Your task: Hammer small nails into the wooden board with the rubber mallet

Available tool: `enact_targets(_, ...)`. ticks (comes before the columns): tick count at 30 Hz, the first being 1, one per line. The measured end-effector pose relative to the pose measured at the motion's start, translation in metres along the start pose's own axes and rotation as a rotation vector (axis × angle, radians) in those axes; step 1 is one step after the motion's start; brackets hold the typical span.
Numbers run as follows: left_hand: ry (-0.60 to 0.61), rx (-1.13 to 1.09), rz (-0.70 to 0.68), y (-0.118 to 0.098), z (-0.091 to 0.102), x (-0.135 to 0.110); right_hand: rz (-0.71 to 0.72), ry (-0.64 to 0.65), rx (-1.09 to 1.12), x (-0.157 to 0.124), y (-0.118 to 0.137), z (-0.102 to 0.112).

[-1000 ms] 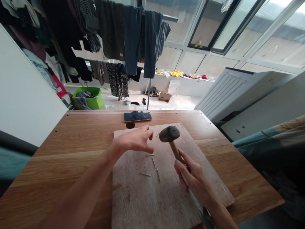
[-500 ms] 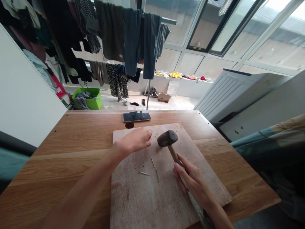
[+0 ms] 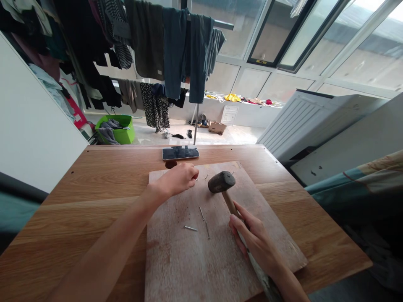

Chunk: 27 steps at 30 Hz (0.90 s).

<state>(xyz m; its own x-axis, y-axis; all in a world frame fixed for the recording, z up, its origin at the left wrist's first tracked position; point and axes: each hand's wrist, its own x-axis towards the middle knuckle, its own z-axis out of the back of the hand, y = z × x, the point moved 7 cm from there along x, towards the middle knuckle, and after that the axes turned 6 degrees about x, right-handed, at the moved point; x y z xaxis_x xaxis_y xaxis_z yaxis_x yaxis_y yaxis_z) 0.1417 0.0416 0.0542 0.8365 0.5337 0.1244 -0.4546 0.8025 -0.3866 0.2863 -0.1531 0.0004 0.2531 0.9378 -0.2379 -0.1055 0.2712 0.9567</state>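
A worn wooden board [image 3: 217, 251] lies on the wooden table [image 3: 94, 180]. My right hand [image 3: 252, 239] grips the wooden handle of a hammer [image 3: 222, 182], whose dark head hovers over the far part of the board. My left hand [image 3: 179, 178] is closed in a pinch on a small nail near the board's far left corner, just left of the hammer head. Three loose nails [image 3: 201, 220] lie on the board between my hands.
A phone [image 3: 180, 153] lies face up at the table's far edge, beside a round hole. Beyond the table hang clothes on a rack [image 3: 176, 50], with a green basket [image 3: 118, 130] on the floor. White panels [image 3: 315, 121] lean at the right.
My left hand picked up one nail from the board, closed on it and carried it toward the far left corner. The hammer head dropped slightly.
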Motion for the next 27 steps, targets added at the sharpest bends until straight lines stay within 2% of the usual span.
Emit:
enact_targets(4,-0.058,-0.044,-0.026,-0.001,-0.001,0.001,0.014,0.013,0.002,0.000,-0.001,-0.001)
enact_targets(8,-0.150,-0.281,-0.027,0.008,-0.013,0.003,0.010,0.005,0.014,-0.001,-0.001,-0.001)
enact_targets(13,-0.169,-0.509,0.025,0.023,-0.029,0.003,0.001,-0.007,0.019,-0.001,0.001,0.000)
enact_targets(20,-0.206,-0.558,0.045,0.030,-0.029,0.001,0.038,-0.043,-0.071,0.001,0.010,-0.003)
enact_targets(27,-0.232,-0.568,0.063,0.032,-0.031,0.002,0.080,-0.043,-0.117,0.013,0.034,-0.014)
